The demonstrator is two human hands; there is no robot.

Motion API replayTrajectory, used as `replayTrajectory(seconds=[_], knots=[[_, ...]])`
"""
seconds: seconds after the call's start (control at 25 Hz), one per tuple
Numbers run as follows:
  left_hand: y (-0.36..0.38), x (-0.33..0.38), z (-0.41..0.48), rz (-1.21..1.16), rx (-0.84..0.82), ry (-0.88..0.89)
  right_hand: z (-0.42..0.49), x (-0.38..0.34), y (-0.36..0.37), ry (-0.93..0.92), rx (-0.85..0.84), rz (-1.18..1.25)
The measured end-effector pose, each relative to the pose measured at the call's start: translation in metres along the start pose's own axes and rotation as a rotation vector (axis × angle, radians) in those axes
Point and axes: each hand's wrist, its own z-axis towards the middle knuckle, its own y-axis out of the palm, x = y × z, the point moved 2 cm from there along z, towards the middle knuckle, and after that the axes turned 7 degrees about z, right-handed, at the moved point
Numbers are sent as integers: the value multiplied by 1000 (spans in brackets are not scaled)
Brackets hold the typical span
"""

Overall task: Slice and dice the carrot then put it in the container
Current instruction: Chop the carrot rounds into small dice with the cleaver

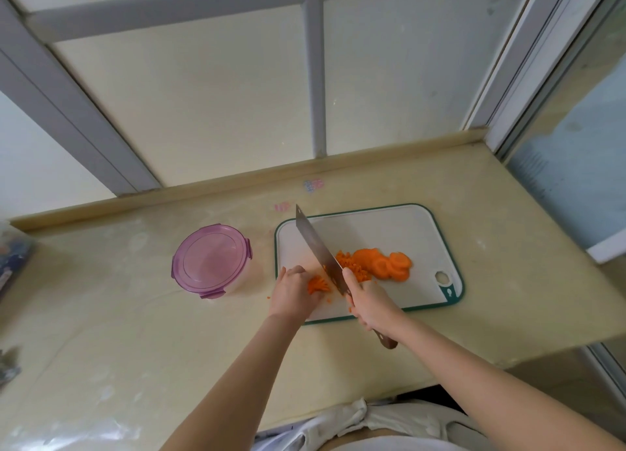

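We judge ourselves about halfway: our left hand pins, with curled fingers, a fan of orange carrot strips on the white, green-rimmed plastic cutting board, and our right hand wraps the handle of the broad steel cleaver. A diced orange pile lies beside uncut round carrot slices. The round clear purple-lidded container sits closed, left of the board.

A pale yellow counter fills the lower view, with a raised lip along its far edge. Behind the lip stands a window of frosted panes in a grey frame; soft, even daylight comes through. Along the counter's right edge runs a second glazed panel. Faint pink and blue marks lie near the far edge. Blurred items sit at the left edge.
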Motion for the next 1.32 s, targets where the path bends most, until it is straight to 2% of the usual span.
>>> replayTrajectory(seconds=[0.24,0.48,0.76,0.88,1.04,1.32], knots=[[1,-9,-5,-97,53,-23,-13,-8,-6,-3,-27,-28],[10,-12,-7,-97,-16,-56,-22,-6,-1,23,-48,-11],[17,-10,-8,-55,40,-66,-17,0,9,27,-33,-165],[20,-10,-9,-63,52,-81,-15,-1,11,6,-30,-270],[20,-9,-8,-94,78,-83,-11,-1,10,-46,-79,-254],[20,-10,-9,-85,93,-73,0,8,19,-78,-36,-285]])
